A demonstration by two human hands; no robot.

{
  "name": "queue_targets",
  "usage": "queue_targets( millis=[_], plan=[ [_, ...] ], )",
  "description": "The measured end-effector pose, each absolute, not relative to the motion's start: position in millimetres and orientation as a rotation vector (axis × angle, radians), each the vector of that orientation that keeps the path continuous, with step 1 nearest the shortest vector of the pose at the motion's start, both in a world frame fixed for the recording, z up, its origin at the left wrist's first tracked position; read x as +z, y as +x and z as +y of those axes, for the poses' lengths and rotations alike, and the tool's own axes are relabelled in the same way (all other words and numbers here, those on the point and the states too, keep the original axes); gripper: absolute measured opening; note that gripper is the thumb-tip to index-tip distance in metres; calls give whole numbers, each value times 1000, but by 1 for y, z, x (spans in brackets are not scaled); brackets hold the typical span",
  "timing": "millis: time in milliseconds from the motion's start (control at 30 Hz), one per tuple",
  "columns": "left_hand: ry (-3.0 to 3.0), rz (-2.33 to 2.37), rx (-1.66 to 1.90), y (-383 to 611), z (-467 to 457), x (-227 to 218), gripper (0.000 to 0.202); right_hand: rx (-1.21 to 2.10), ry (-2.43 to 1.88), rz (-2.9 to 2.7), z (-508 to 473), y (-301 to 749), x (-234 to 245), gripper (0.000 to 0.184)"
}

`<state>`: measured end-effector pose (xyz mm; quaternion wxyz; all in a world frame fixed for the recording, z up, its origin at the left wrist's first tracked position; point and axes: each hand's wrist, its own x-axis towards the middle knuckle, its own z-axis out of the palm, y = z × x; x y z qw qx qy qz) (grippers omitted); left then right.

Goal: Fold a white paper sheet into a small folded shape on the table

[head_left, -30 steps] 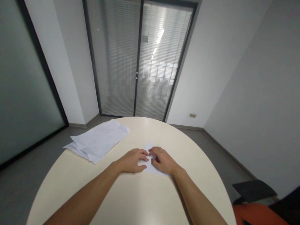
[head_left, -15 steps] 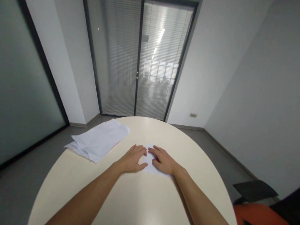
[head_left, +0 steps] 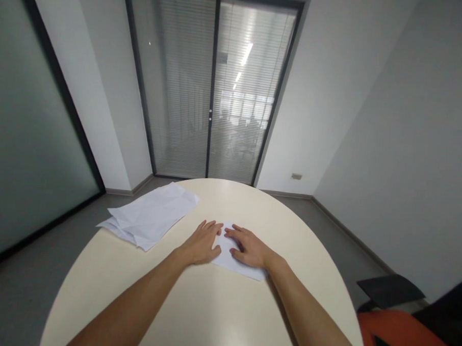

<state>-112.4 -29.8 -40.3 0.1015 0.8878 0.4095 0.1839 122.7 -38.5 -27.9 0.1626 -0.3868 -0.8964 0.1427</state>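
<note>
A small white sheet of paper (head_left: 227, 259) lies flat on the pale round table (head_left: 194, 309) in front of me. My left hand (head_left: 203, 243) rests at its left edge, fingers stretched forward and thumb apart. On top of the sheet lies my right hand (head_left: 248, 246), its fingers spread and pointing left, covering part of the paper. Neither hand is closed around anything. Both palms face down, and a narrow strip of paper shows between the thumbs.
Several creased white sheets (head_left: 152, 215) are piled at the table's left, reaching over its edge. An orange-seated chair (head_left: 396, 333) with a black armrest (head_left: 392, 292) stands at the right. Beyond the table is a glass partition with blinds (head_left: 236, 142).
My left hand has shifted slightly left, away from the right hand. More of the paper shows between the hands and below the right one.
</note>
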Motion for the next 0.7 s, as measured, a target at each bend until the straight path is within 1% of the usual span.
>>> queue_targets(
  millis=[200,367,700],
  plan=[
    [2635,1195,556,-112,-31,-36,60,426,-1113,-2589,-41,121,-24,60],
    [2635,1200,483,-112,-29,-38,59,441,-1147,-2606,-40,122,-24,60],
    [2691,1227,558,-110,-25,-43,44,383,-1299,-2555,-34,128,-27,57]
  ],
)
